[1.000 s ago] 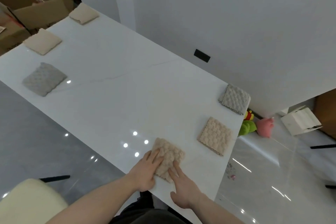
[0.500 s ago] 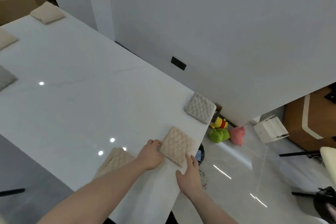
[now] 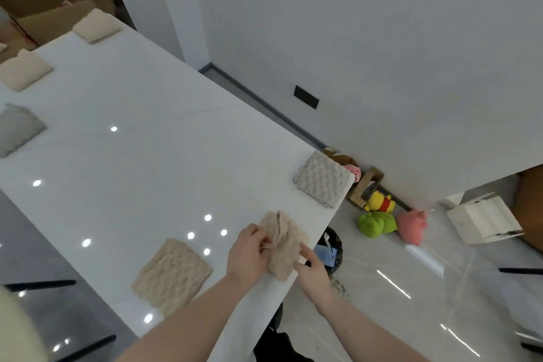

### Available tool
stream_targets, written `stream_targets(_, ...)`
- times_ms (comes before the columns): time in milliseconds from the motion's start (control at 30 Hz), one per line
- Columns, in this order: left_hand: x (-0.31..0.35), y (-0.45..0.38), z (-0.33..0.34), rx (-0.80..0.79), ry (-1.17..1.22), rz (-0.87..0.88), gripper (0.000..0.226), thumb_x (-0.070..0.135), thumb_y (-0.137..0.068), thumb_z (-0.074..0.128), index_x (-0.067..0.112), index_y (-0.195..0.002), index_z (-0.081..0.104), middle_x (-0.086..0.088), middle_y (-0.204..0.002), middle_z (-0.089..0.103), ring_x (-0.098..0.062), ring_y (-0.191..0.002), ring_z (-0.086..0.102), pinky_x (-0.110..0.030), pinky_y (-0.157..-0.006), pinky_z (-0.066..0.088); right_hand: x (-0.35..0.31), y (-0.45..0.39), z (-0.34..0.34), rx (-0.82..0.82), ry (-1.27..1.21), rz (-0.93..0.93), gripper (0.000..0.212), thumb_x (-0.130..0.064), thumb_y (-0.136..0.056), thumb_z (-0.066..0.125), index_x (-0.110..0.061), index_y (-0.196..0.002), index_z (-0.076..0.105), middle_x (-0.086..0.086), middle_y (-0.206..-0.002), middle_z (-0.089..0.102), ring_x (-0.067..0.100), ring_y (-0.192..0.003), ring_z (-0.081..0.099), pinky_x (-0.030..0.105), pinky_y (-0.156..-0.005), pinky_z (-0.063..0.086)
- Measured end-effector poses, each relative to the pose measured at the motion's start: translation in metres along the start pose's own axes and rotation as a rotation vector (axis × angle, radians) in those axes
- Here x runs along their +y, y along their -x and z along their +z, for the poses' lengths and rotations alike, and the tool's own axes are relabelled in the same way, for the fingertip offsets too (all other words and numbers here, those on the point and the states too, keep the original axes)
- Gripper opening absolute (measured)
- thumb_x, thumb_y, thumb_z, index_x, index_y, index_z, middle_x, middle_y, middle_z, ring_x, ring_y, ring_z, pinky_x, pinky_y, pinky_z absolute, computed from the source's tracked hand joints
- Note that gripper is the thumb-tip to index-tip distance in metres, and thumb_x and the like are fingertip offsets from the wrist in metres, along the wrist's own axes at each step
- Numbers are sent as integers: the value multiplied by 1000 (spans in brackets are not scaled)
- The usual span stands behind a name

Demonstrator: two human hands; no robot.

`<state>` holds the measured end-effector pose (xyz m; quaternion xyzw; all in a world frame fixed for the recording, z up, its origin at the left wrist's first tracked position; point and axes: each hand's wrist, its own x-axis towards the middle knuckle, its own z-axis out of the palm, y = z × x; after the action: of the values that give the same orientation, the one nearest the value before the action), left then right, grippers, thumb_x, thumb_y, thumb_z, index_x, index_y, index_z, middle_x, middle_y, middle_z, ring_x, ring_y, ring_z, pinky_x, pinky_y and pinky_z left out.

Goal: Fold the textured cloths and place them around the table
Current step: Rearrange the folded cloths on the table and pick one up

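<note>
1. The white table point(image 3: 141, 161) fills the left and middle of the view; half a second ago its near right corner held a flat folded beige square, and that same beige cloth point(image 3: 282, 247) is now bunched and partly lifted at the table's right edge.
2. The left hand point(image 3: 249, 256) is pinched on the cloth's left side, where before it lay beside the flat square; the right hand point(image 3: 313, 270) grips the lower right part, at the table edge.
3. A cardboard box point(image 3: 53, 6) stands past the far end of the table; its contents cannot be made out.
4. A white box point(image 3: 484, 220) lies on the floor to the right, open, inside unseen.
5. A folded tan cloth point(image 3: 172, 275) lies flat near the left forearm; a folded grey cloth point(image 3: 323, 179) sits on the far right corner.
6. Three more folded cloths lie at the far left: grey point(image 3: 17, 128), beige point(image 3: 25, 69), beige point(image 3: 95, 25).
7. Plush toys, green point(image 3: 376, 222), pink point(image 3: 411, 225) and yellow point(image 3: 379, 201), lie on the floor by the wall.
</note>
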<state>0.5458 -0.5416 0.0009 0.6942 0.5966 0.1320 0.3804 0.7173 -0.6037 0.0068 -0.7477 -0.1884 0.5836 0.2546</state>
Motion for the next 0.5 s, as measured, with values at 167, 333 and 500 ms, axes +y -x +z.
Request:
stream_targets(167,23,5,6,-89,11,163,20,0,-83,61,16,-82,73,9,-97,65,-5,-87,55,-12,-73,43,-4,-5,-5,64,-215,54,35,-41,-103,55,-21,-129,66,9,-127,64,21,-112,61,42,-98,53)
stream_targets(333,25,8,6,-215,19,195,25,8,-87,58,21,-97,78,8,-93,73,-6,-89,65,-22,-82,51,-17,-11,-3,64,-113,-14,34,-48,-93,68,-18,-108,74,4,-102,74,19,-98,70,39,-92,57)
stream_targets(500,17,14,-1,-236,62,107,30,16,-95,56,29,-112,77,19,-107,73,1,-99,64,-13,-89,49,-24,-19,4,72,-84,0,24,-36,-95,69,-15,-105,75,5,-101,76,21,-96,72,30,-72,57)
